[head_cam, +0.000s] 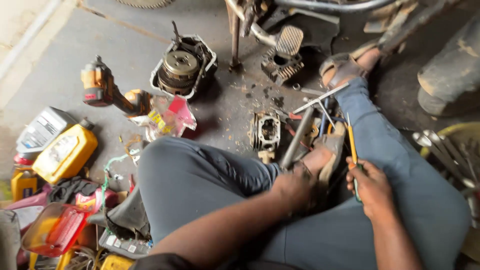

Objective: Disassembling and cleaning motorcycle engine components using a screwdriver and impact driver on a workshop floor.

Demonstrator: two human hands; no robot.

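I sit on the floor with my legs in grey-blue trousers spread out. My left hand (296,186) is blurred and reaches down between my legs, close to a grey metal bar (297,138) and my sandalled foot; whether it grips anything is unclear. My right hand (371,187) is closed on a thin yellow-shafted screwdriver (352,147) with a green handle end, shaft pointing away from me. A small engine cylinder head (266,131) lies on the concrete just beyond the left hand. A T-handle wrench (320,98) rests near my right leg.
An engine clutch casing (182,66) and a finned cylinder (281,65) lie farther out. An orange power drill (107,91), a yellow oil bottle (65,152), a grey bottle (42,129) and a red lamp lens (52,229) clutter the left. Spanners (445,150) lie at right.
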